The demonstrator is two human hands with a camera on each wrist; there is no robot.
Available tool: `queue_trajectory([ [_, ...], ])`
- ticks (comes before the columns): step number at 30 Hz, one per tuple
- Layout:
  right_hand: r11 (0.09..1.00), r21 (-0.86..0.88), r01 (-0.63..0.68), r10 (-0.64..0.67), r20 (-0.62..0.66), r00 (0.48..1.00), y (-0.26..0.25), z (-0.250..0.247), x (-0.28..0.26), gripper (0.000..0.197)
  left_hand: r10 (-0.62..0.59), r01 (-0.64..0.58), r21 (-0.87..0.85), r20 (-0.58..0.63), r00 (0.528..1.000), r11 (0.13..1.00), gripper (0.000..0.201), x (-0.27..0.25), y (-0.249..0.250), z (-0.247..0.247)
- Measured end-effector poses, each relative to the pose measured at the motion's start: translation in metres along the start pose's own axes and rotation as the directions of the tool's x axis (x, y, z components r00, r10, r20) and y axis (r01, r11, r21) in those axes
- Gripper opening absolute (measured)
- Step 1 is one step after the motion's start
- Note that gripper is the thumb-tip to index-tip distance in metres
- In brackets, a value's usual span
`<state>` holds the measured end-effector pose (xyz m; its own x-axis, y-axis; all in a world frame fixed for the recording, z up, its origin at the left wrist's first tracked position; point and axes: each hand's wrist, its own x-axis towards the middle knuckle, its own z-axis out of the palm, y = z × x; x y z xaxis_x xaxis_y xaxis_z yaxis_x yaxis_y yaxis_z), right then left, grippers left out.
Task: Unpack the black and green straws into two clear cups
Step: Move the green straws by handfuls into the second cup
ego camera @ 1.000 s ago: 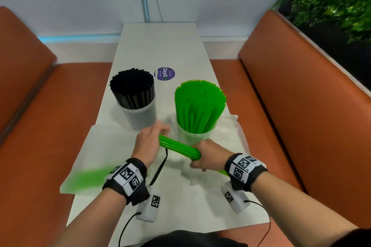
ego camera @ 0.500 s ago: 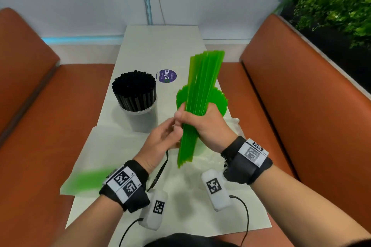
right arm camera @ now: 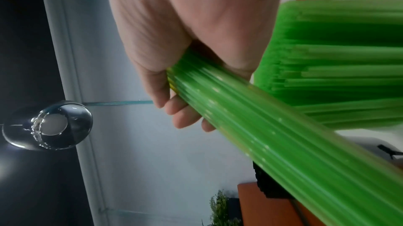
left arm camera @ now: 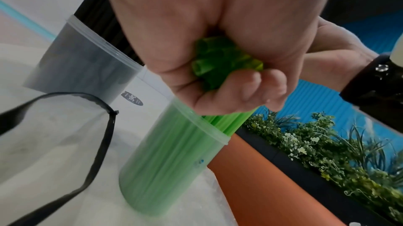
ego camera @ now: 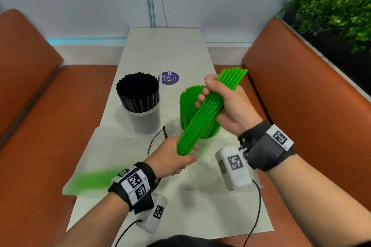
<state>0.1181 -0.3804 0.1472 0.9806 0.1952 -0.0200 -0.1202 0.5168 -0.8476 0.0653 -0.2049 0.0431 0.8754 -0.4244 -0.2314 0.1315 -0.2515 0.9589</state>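
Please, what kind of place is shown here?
Probably a booth in a café or restaurant: a narrow white table stands between two orange padded benches, with a planter of greenery behind one bench. Cups of drinking straws fit that.

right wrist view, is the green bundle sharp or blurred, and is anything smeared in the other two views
Right wrist view: the held green straws are streaked with motion blur along their length. Head view: a green smear on the plastic wrapper by the left hand is soft. Left wrist view: straw ends are fairly sharp, the black cord slightly smeared.
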Motion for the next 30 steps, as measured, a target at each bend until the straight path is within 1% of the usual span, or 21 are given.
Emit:
queue_trajectory([
  [2,1.0,0.0,0.015,-0.015,-0.025,1.0,-0.004,-0.002,0.001,0.007,0.027,-0.027,-0.015,0.014,1.0,1.0,0.023,-0.001,0.0,-0.003],
  [3,0.999,0.01,0.036,-0.036,-0.051,0.998,-0.004,-0.002,0.002,0.008,0.056,-0.056,-0.052,0.001,0.998,0.997,0.034,-0.002,0.001,-0.004],
  [4,0.997,0.031,0.068,-0.065,-0.083,0.994,-0.005,-0.001,0.002,0.007,0.076,-0.08,-0.136,-0.036,0.996,0.987,0.046,-0.002,0.002,-0.006],
  [5,0.993,0.06,0.104,-0.096,-0.116,0.989,-0.005,-0.001,0.002,0.006,0.069,-0.091,-0.259,-0.093,0.993,0.961,0.057,-0.002,0.004,-0.009],
  [6,0.986,0.094,0.139,-0.124,-0.145,0.982,-0.005,-0.001,0.002,0.005,0.038,-0.097,-0.397,-0.155,0.987,0.913,0.065,-0.001,0.006,-0.012],
  [7,0.978,0.126,0.168,-0.146,-0.168,0.975,-0.005,-0.001,0.002,0.006,-0.008,-0.104,-0.522,-0.209,0.978,0.847,0.069,-0.001,0.009,-0.014],
  [8,0.971,0.147,0.189,-0.162,-0.182,0.97,-0.003,0.0,0.001,0.006,-0.054,-0.114,-0.618,-0.247,0.967,0.778,0.071,0.001,0.013,-0.015],
  [9,0.967,0.156,0.203,-0.173,-0.189,0.967,-0.001,0.001,0.001,0.006,-0.088,-0.124,-0.679,-0.269,0.959,0.723,0.071,0.003,0.016,-0.016],
  [10,0.965,0.152,0.212,-0.182,-0.189,0.965,0.002,0.003,0.0,0.006,-0.107,-0.129,-0.709,-0.279,0.954,0.694,0.071,0.004,0.019,-0.016],
  [11,0.966,0.139,0.216,-0.189,-0.183,0.965,0.005,0.005,-0.001,0.006,-0.118,-0.126,-0.716,-0.281,0.953,0.687,0.07,0.005,0.021,-0.014],
  [14,0.972,0.074,0.223,-0.21,-0.15,0.966,0.003,0.003,-0.003,0.007,-0.145,-0.102,-0.685,-0.293,0.945,0.721,0.068,0.007,0.017,-0.01],
  [15,0.972,0.039,0.232,-0.224,-0.14,0.964,-0.001,0.0,-0.003,0.008,-0.167,-0.091,-0.661,-0.318,0.933,0.745,0.066,0.009,0.014,-0.01],
  [16,0.971,-0.002,0.24,-0.238,-0.131,0.962,-0.005,-0.004,-0.004,0.01,-0.19,-0.077,-0.619,-0.354,0.916,0.782,0.059,0.01,0.01,-0.01],
  [18,0.965,-0.089,0.249,-0.257,-0.105,0.961,-0.013,-0.011,-0.006,0.011,-0.203,-0.013,-0.454,-0.425,0.882,0.891,0.033,0.012,0.0,-0.01],
  [19,0.959,-0.133,0.25,-0.262,-0.09,0.961,-0.016,-0.013,-0.006,0.01,-0.186,0.034,-0.331,-0.438,0.88,0.943,0.024,0.013,-0.006,-0.008],
  [20,0.951,-0.178,0.253,-0.27,-0.077,0.96,-0.018,-0.016,-0.007,0.009,-0.152,0.077,-0.188,-0.427,0.891,0.979,0.026,0.015,-0.012,-0.006],
  [21,0.939,-0.224,0.261,-0.282,-0.07,0.957,-0.02,-0.018,-0.008,0.009,-0.113,0.104,-0.046,-0.395,0.912,0.994,0.032,0.016,-0.017,-0.003],
  [23,0.907,-0.308,0.289,-0.323,-0.064,0.944,-0.022,-0.022,-0.008,0.01,-0.043,0.108,0.187,-0.323,0.945,0.976,0.046,0.017,-0.021,0.002],
  [25,0.872,-0.37,0.321,-0.365,-0.054,0.929,-0.024,-0.025,-0.007,0.011,-0.006,0.096,0.324,-0.268,0.963,0.941,0.055,0.019,-0.023,0.005],
  [27,0.841,-0.414,0.349,-0.398,-0.036,0.916,-0.025,-0.026,-0.005,0.012,-0.023,0.111,0.399,-0.219,0.975,0.91,0.059,0.022,-0.023,0.008],
  [30,0.792,-0.477,0.38,-0.435,-0.005,0.901,-0.027,-0.027,-0.002,0.015,-0.083,0.156,0.458,-0.177,0.981,0.875,0.063,0.024,-0.021,0.009],
])
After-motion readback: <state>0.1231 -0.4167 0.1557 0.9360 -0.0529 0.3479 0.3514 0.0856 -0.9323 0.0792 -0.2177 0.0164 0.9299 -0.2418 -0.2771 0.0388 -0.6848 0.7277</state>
